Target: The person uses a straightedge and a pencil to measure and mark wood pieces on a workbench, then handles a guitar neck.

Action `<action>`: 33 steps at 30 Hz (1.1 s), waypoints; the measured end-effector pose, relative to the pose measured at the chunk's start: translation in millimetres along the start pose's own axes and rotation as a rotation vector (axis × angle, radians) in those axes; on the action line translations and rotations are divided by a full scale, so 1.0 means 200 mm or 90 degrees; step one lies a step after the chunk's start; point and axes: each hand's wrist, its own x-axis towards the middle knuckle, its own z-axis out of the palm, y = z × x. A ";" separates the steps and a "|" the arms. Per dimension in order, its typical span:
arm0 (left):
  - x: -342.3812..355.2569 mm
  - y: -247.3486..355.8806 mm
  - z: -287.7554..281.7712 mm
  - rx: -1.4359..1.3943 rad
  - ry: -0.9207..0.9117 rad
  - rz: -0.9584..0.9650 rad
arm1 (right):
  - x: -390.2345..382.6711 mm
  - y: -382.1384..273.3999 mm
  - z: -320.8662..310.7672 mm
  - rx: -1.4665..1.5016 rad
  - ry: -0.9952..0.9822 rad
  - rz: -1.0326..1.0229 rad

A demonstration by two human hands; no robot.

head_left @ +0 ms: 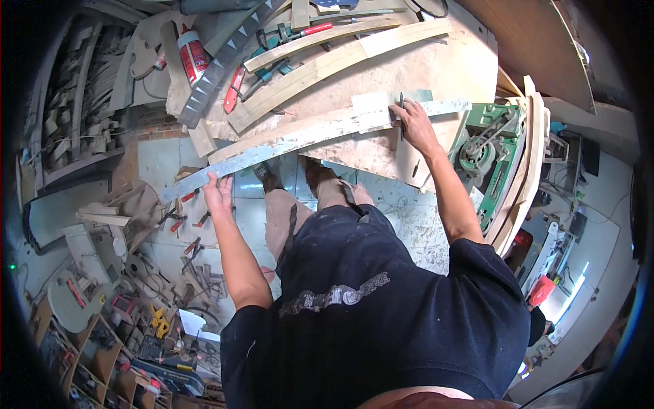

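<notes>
A long, worn, whitish metal straightedge [272, 146] lies slantwise across the near edge of the plywood worktop, over a pale wooden strip [300, 134]. Its left end sticks out past the worktop, and there my left hand [218, 193] grips its near edge. Toward the other end, my right hand [417, 128] holds a dark pencil [401, 112] upright between the fingers, touching the straightedge. A small pale rectangular piece [368, 103] sits by the straightedge's far side, left of my right hand. The pencil's lower tip is hard to make out.
Curved wooden pieces [340, 68], clamps [266, 80] and a red-and-white glue bottle [193, 56] lie on the worktop [463, 61]. A green machine [487, 146] with bent wooden strips [533, 163] stands at the right. Tools and clamps [178, 223] litter the floor at left.
</notes>
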 end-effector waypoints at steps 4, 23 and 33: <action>0.00 -0.01 0.05 -0.004 0.000 -0.006 | 0.00 0.02 -0.01 0.009 -0.011 0.015; -0.10 0.00 0.11 -0.024 0.011 -0.014 | 0.04 -0.04 -0.04 0.090 -0.018 0.021; -0.09 -0.02 0.09 0.031 -0.007 0.009 | 0.03 -0.05 -0.05 0.083 -0.022 0.041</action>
